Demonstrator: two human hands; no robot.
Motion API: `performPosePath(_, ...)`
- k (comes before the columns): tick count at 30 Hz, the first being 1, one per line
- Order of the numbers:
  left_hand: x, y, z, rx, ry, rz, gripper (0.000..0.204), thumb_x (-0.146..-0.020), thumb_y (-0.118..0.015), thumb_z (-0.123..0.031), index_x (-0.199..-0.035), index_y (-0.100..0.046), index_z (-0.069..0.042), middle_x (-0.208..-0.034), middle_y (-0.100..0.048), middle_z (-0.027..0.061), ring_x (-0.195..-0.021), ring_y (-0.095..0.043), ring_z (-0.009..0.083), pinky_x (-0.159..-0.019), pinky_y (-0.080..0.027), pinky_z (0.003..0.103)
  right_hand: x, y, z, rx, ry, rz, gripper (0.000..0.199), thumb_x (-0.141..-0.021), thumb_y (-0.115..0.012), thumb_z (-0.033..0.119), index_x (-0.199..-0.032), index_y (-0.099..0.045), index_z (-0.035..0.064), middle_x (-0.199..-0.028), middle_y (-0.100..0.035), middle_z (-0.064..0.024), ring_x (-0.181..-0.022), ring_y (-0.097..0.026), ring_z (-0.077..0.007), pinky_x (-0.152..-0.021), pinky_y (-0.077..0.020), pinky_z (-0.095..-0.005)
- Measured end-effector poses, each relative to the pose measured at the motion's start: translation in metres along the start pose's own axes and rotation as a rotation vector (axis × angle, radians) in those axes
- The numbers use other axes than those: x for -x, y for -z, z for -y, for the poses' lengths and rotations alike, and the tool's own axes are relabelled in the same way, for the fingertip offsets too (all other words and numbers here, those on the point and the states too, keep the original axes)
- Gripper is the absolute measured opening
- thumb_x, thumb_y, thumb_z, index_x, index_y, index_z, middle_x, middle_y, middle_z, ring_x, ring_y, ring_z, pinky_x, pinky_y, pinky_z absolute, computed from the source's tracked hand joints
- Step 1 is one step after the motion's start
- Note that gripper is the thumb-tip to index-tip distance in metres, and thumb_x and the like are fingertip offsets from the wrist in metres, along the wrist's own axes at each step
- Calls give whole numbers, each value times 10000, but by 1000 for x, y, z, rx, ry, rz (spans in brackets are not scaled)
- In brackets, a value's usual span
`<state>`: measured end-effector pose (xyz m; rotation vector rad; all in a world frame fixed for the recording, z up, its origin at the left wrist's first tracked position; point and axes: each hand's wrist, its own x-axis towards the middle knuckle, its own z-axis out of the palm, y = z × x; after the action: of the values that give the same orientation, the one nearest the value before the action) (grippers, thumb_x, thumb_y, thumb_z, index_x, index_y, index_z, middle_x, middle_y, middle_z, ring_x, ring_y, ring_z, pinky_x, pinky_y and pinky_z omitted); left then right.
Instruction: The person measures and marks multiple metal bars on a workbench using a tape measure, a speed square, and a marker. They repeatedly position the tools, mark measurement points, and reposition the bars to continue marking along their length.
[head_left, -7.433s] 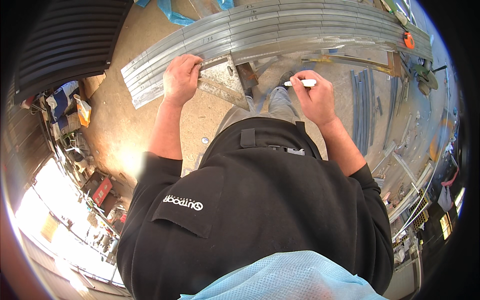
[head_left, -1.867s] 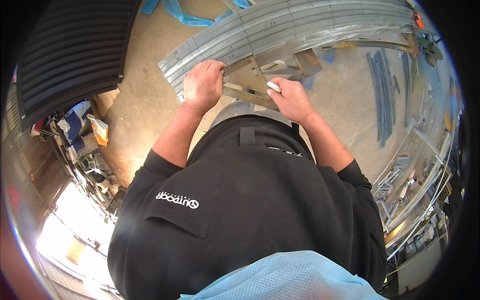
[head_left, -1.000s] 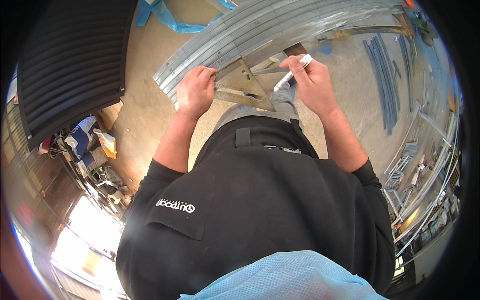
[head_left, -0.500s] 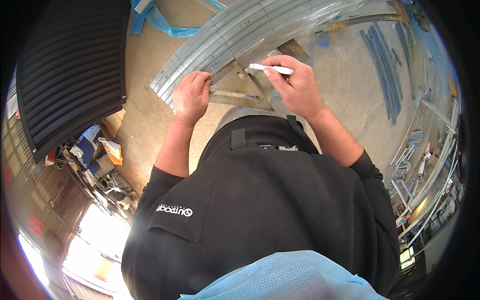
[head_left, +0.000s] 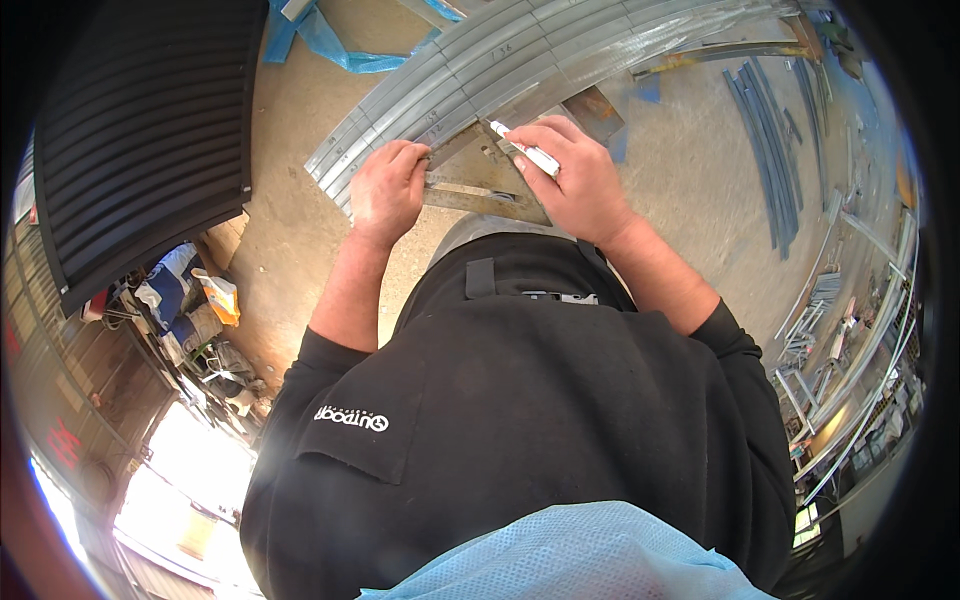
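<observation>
Silvery grey metal profiles (head_left: 515,52) lie side by side in front of me, crossed by thin drawn lines and handwritten marks. A worn metal set square (head_left: 500,206) with a triangular cut-out rests against their near edge. My left hand (head_left: 388,195) is closed on the square's left end, its fingertips beside the profiles. In my right hand (head_left: 585,185) is a white marker pen (head_left: 532,154), gripped between thumb and fingers. The pen slants up and left, its tip at the square's upper corner by the profile edge; whether it touches the metal I cannot tell.
At the left stands a stack of black corrugated sheets (head_left: 150,130). Blue plastic film (head_left: 345,52) lies on the floor beyond. Long grey strips (head_left: 765,150) are on the floor at the right, with metal racks and pieces further out. Bags and cloths (head_left: 195,305) are heaped at the lower left.
My right hand has tilted the marker, and its tip has moved up and left to the profile edge. My left hand stays on the set square, shifted slightly in the picture.
</observation>
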<state>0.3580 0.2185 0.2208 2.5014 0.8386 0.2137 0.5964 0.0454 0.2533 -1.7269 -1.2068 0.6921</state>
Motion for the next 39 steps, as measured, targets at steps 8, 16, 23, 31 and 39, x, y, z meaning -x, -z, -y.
performPosePath(8, 1, 0, 0, 2, 30, 15, 123, -1003, -743, -128, -1117, -790, -128, -1111, -782, 43, -1059, -750, 304, -899, -610, 436, 3, -9, 2, 120, 30, 32, 248, -995, -770, 78, -1242, -770, 91, -1188, -751, -104, -1019, -757, -355, -863, -619, -432)
performPosePath(16, 1, -2, 2, -1, 30, 18, 126, -1002, -743, -130, -1119, -790, -134, -1117, -780, 43, -1066, -749, 305, -903, -612, 441, 2, -13, 1, 211, 108, 26, 264, -970, -799, 114, -1231, -771, 143, -1167, -748, -54, -969, -769, -319, -789, -627, -428)
performPosePath(23, 1, -2, 2, 2, 28, 15, 131, -1000, -742, -130, -1121, -790, -132, -1118, -782, 47, -1072, -749, 311, -909, -611, 446, 0, -16, 2, 235, 158, 50, 254, -969, -825, 170, -1213, -768, 134, -1122, -725, -50, -942, -755, -309, -783, -602, -441)
performPosePath(31, 1, -3, 2, 2, 32, 22, 129, -1003, -740, -131, -1122, -790, -129, -1118, -783, 47, -1079, -747, 314, -916, -609, 450, -6, -9, 4, 288, 162, 96, 224, -995, -814, 297, -1065, -769, 89, -989, -711, -69, -867, -726, -331, -739, -578, -455)
performPosePath(39, 3, -4, 3, 21, 47, 20, 121, -1015, -738, -138, -1124, -790, -134, -1131, -782, 33, -1077, -742, 315, -908, -605, 454, 15, 3, -23, 212, -36, 109, 256, -1050, -749, 293, -1039, -778, 39, -977, -750, -148, -922, -717, -414, -826, -572, -513)
